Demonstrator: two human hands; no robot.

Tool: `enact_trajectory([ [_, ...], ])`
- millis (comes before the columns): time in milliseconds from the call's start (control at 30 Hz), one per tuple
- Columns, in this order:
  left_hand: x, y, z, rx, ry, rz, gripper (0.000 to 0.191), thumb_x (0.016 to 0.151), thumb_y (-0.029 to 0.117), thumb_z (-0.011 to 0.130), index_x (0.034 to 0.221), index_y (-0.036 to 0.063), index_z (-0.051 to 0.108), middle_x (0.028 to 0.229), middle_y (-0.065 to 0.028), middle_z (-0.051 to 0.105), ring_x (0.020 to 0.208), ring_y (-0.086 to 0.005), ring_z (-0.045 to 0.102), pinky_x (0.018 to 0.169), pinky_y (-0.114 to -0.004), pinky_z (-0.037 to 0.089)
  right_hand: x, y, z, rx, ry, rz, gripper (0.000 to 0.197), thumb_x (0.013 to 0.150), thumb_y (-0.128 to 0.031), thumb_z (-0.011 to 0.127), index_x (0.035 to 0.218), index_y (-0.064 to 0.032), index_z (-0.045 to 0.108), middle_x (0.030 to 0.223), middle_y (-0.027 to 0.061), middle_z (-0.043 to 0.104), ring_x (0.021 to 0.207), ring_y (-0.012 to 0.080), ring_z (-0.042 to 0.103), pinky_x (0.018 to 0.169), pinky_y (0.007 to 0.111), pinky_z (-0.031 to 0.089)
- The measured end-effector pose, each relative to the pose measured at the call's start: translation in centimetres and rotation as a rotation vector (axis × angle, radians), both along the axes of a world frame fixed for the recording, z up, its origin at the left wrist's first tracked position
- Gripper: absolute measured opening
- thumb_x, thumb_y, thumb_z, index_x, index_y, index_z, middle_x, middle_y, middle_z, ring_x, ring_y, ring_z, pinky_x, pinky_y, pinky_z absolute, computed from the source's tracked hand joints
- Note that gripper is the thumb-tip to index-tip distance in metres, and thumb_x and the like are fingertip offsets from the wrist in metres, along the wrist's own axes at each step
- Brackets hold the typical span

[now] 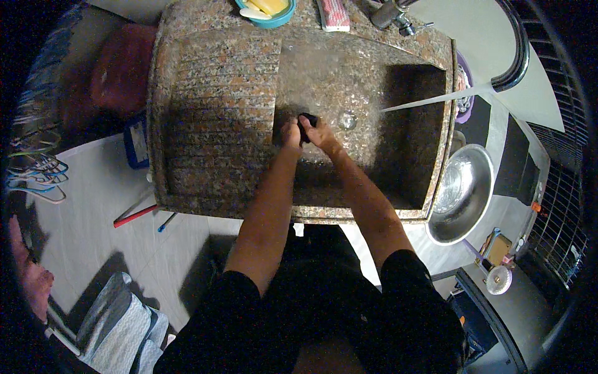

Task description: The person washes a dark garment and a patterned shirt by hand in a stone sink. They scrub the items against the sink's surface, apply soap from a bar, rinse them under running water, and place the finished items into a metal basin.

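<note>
Over the left part of the speckled stone sink basin (327,79), my left hand (291,133) and my right hand (320,133) press together around a small dark item (306,122), perhaps cloth. Most of it is hidden by the fingers, so its kind is unclear. The ridged stone washboard (219,121) lies just left of my hands. From the curved chrome faucet (521,61) at the right, a stream of water (434,99) runs down into the basin. A round drain (347,120) shows to the right of my hands.
A teal bowl (275,21) with yellow bars, seemingly soap, and a pink and white brush (334,16) sit on the far rim. To the right are a metal basin (462,196) and a purple tub (468,110) holding cloth. Hangers (39,170) hang at the left.
</note>
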State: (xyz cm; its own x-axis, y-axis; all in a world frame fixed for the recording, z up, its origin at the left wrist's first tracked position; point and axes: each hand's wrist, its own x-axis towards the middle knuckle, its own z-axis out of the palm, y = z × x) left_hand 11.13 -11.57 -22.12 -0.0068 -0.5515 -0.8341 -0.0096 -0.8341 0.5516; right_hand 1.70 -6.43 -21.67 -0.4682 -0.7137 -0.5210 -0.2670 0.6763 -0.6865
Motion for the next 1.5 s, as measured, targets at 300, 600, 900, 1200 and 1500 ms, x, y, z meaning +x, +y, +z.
enact_trajectory([
  [300,3.8,0.7,-8.8,-0.028,-0.222,-0.099,0.074,0.09,0.056,0.06,0.134,-0.0025,0.05,0.131,-0.0232,0.056,0.116,-0.0343,0.056,0.096,-0.043,0.045,3.9,-0.8,3.9,-0.214,-0.224,0.298,0.056,0.09,-0.041,0.066,0.134,-0.0086,0.053,0.135,0.019,0.054,0.12,0.0328,0.054,0.097,0.044,0.047],
  [600,6.5,0.0,-1.6,-0.725,-0.436,-0.627,0.058,0.077,0.017,0.076,0.127,0.0015,0.052,0.133,-0.0223,0.053,0.122,-0.0399,0.051,0.103,-0.048,0.041,1.5,0.6,3.3,-0.043,0.063,0.313,0.054,0.083,-0.029,0.074,0.13,-0.0087,0.057,0.109,0.013,0.068,0.095,0.029,0.065,0.081,0.042,0.053],
  [900,7.2,2.3,6.0,-0.395,-0.839,-1.585,0.089,0.072,0.027,0.082,0.145,0.0078,0.037,0.146,-0.0285,0.039,0.125,-0.0441,0.053,0.104,-0.055,0.043,1.2,4.5,-1.1,0.159,0.192,0.372,0.044,0.082,-0.034,0.071,0.114,-0.0046,0.066,0.11,0.0167,0.069,0.098,0.0342,0.066,0.084,0.046,0.053],
  [1200,10.7,4.0,-1.1,-0.614,-0.959,-1.68,0.072,0.072,0.029,0.082,0.131,-0.0005,0.053,0.114,-0.0159,0.069,0.099,-0.0294,0.07,0.083,-0.043,0.056,2.5,2.8,7.6,0.295,0.13,0.398,0.046,0.09,-0.041,0.062,0.111,-0.0013,0.067,0.104,0.0182,0.071,0.097,0.0385,0.067,0.084,0.048,0.053],
  [1500,14.5,5.3,-9.2,-0.607,-0.564,-1.389,0.03,0.081,0.017,0.07,0.109,0.0059,0.07,0.108,-0.0134,0.071,0.094,-0.0344,0.068,0.084,-0.045,0.055,4.3,3.0,6.7,0.128,-0.202,0.472,0.041,0.094,-0.031,0.056,0.117,0.0014,0.065,0.109,0.0155,0.071,0.096,0.027,0.065,0.087,0.039,0.052],
])
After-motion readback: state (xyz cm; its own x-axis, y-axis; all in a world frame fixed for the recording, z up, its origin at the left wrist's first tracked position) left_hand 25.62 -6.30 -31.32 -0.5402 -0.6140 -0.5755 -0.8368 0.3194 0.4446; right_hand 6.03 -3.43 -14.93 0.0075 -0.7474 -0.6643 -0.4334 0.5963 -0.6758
